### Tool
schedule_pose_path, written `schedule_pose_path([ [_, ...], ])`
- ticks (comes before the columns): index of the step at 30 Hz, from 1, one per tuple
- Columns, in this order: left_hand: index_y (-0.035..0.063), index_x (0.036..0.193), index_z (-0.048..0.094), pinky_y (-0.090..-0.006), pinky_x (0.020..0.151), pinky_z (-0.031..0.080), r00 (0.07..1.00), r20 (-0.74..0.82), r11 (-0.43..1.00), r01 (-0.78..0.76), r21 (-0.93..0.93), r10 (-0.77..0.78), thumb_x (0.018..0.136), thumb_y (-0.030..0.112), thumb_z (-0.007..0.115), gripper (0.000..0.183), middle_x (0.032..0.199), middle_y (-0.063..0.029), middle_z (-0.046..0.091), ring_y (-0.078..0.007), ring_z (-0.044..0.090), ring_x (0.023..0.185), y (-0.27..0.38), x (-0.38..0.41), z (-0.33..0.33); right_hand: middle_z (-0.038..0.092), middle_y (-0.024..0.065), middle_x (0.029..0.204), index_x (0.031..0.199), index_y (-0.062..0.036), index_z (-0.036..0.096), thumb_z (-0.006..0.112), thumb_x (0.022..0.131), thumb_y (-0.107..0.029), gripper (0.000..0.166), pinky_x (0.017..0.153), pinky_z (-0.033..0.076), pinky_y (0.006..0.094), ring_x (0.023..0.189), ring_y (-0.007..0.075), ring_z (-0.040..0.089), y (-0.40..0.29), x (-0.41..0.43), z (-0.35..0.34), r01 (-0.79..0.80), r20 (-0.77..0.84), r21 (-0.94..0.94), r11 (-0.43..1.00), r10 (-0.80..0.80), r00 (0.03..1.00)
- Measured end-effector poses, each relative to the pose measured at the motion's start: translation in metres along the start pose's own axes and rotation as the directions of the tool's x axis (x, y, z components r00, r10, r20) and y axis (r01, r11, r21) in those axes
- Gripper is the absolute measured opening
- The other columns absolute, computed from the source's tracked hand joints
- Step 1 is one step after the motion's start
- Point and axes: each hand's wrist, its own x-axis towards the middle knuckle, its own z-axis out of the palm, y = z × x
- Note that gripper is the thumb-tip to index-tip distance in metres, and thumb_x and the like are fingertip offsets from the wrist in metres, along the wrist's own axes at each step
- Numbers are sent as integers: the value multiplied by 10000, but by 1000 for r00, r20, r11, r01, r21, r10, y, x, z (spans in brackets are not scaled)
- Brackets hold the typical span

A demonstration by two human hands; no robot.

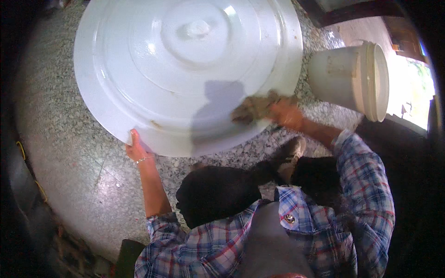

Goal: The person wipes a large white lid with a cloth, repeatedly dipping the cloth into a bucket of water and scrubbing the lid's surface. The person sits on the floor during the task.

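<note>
A large round white lid [167,104], probably plastic, lies before me with its raised rings and central knob facing up. My left hand [136,148] grips its near-left rim, the thumb on top and the fingers hidden beneath. On the near-right part of the lid, my right hand [286,113] holds a crumpled brown cloth [252,108] against the surface. Hand and cloth are both blurred. Brownish marks show along the lid's grooves, and a shadow falls across its near side.
A whitish plastic bucket [333,76] stands to the right of the lid. Speckled stone-like flooring [66,114] spreads around it. A dark frame [361,15] is at the upper right, near a bright opening [413,90]. My dark-clothed knee [219,194] is close below the lid.
</note>
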Motion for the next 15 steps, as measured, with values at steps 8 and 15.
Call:
schedule_pose_path([
  [8,-53,1118,498,-410,784,519,994,53,990,-85,-114,91,783,186,716,465,1047,-157,576,-271,588,907,-20,15,8,494,135,1025,1150,-133,534,562,766,-215,394,626,494,451,896,274,531,10,7,49,-11,-461,-348,937,-161,872],
  [15,-24,1184,466,-409,817,499,992,125,995,-25,-92,36,846,215,640,449,1108,-149,553,-262,565,966,-18,19,1,465,105,1166,1143,-172,575,532,775,-205,372,673,521,439,927,298,525,-266,70,67,420,-716,-176,890,-409,566],
])
